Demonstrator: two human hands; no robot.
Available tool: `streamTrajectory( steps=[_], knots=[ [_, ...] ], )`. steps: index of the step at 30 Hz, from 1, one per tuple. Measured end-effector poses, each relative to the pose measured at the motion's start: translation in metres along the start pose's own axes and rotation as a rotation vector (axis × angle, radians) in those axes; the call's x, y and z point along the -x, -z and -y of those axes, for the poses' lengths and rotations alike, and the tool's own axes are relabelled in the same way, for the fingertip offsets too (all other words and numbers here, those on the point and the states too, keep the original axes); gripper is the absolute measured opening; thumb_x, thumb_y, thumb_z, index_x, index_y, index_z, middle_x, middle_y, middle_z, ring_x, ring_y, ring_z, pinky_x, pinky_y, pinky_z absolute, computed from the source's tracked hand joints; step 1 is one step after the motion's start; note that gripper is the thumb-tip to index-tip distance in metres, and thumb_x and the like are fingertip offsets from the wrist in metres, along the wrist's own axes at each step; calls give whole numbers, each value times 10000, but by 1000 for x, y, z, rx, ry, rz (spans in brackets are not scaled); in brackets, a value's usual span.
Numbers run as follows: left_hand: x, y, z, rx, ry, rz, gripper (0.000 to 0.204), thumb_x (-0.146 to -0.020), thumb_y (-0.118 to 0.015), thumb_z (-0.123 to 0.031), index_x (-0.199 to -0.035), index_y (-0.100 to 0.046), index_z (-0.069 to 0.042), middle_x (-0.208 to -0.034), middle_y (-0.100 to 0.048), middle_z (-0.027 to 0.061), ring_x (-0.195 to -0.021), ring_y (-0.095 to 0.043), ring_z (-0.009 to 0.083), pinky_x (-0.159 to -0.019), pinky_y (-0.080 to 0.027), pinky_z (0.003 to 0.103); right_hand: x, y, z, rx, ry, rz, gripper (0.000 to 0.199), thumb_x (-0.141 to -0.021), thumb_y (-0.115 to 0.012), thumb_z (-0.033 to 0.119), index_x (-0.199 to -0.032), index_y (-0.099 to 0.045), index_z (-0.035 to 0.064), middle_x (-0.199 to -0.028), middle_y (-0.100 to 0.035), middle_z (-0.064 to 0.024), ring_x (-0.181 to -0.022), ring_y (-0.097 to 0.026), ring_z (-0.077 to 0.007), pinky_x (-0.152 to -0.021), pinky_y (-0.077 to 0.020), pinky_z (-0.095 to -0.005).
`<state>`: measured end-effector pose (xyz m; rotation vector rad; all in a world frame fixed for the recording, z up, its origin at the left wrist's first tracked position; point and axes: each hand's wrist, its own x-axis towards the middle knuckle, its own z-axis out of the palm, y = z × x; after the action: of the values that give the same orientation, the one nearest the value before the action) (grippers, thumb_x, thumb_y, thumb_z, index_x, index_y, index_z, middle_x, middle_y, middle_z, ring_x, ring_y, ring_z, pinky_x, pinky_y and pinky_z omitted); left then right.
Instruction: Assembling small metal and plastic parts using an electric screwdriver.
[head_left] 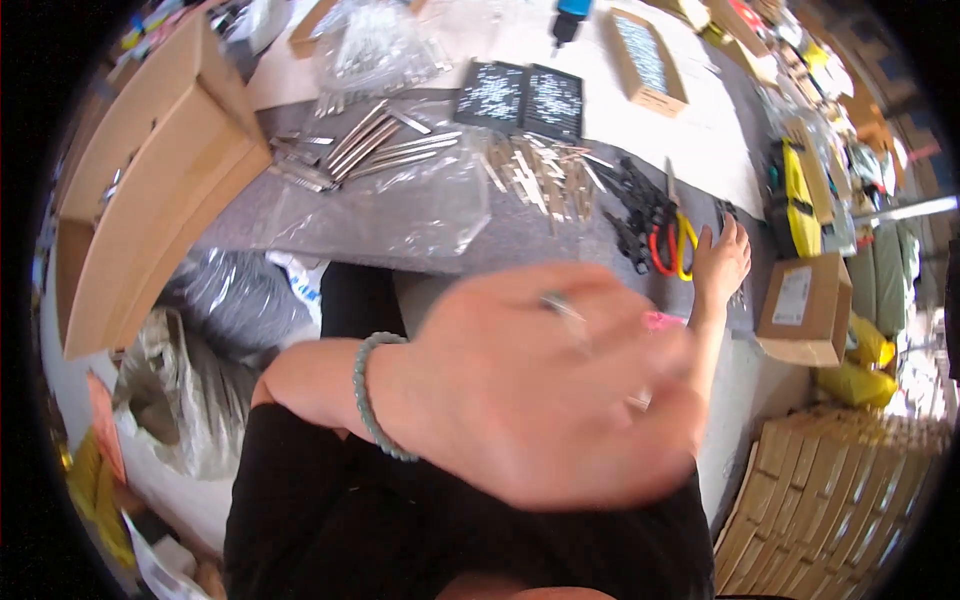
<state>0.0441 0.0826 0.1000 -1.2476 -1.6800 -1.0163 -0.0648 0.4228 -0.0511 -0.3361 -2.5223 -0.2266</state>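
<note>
My left hand point(560, 390), smeared by motion, is raised close to the camera and covers the middle of the view. A beaded bracelet point(368, 400) circles its wrist; its curled fingertips are too blurred to show whether they hold anything. Farther off, my right hand point(722, 262) rests at the right side of the grey table point(590, 240), thumb apart from the stretched fingers. Small dark parts point(727, 209) lie by its fingertips. Just left of it are scissors point(672, 240) with red and yellow handles, and a heap of black parts point(632, 205).
Metal strips point(365, 145) lie on clear plastic point(400, 215) at left, beside a tall cardboard box point(160, 200). Thin short strips point(545, 175) are heaped below two black trays point(520, 97). A narrow carton point(648, 65) stands behind; a small box point(806, 308) is at right.
</note>
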Motion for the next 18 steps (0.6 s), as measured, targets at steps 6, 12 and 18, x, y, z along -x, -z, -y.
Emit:
streamTrajectory(
  steps=[6,12,18],
  knots=[
    [-16,25,-32,33,346,-189,51,-657,-620,-112,-646,-574,-93,-792,-641,127,-608,-610,218,-528,-530,334,-3,32,80,-372,227,-22,338,-836,-610,222,-1135,-584,68,-1124,-592,-135,-1062,-544,-329,-902,-410,-441],
    [-4,60,-29,110,575,-281,65,-650,-637,-106,-621,-579,-102,-759,-637,116,-603,-611,224,-526,-525,333,2,40,139,-538,429,-32,331,-811,-629,173,-1112,-591,41,-1078,-594,-170,-987,-563,-348,-861,-424,-433],
    [141,90,115,-460,900,40,235,-783,-524,-34,-998,-613,-66,-997,-624,104,-837,-618,279,-709,-504,359,6,53,209,-748,598,71,334,-786,-623,86,-1114,-589,34,-1092,-598,-167,-1017,-563,-333,-907,-415,-418]
  ],
)
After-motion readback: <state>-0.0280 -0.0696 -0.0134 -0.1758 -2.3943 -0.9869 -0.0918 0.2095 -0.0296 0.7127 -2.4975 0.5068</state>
